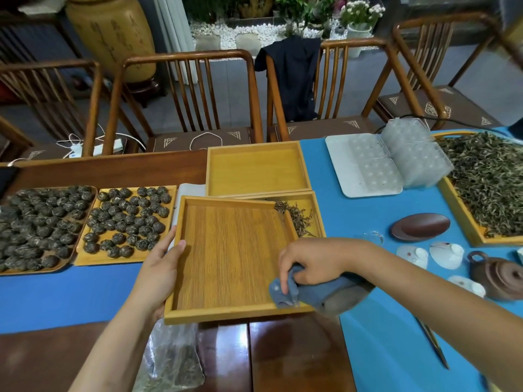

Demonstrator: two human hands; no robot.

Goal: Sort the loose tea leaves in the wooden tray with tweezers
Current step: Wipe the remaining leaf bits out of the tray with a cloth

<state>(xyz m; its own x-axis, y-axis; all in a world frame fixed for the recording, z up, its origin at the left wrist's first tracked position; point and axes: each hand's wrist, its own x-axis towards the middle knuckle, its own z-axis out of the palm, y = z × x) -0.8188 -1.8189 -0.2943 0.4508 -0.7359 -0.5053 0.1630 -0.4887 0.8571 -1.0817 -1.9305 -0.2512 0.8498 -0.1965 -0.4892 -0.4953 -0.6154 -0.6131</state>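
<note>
Wiping appears to be the step in hand, so I judge the sorting itself has not really begun. The left hand (158,267) steadies the empty square wooden tray with a ribbed floor (226,256) at its left rim, with the thumb over the edge and the fingers under or beside it, so its grip pinches the tray rim. The right hand (308,264) has its grip curled tightly around a crumpled blue-grey cloth (300,292), which lies on the lower right corner of this tray. No tweezers are held by either hand; a thin dark pointed tool (433,346) lies on the blue bench cover (368,222) at the lower right of the frame, but I cannot tell if it is the tweezers. The tray's floor looks clean, without leaves. A small heap of loose dark tea leaves (297,216) lies in another wooden tray (317,210) partly hidden behind the first one, in the middle of the frame. A much bigger mass of loose greenish tea leaves (486,182) fills a wide wooden tray (458,210) at the right edge. These leaves look thin, dry, twisted and tangled, so single pieces will probably need careful picking. All the sorting is left, in my judgement.
</note>
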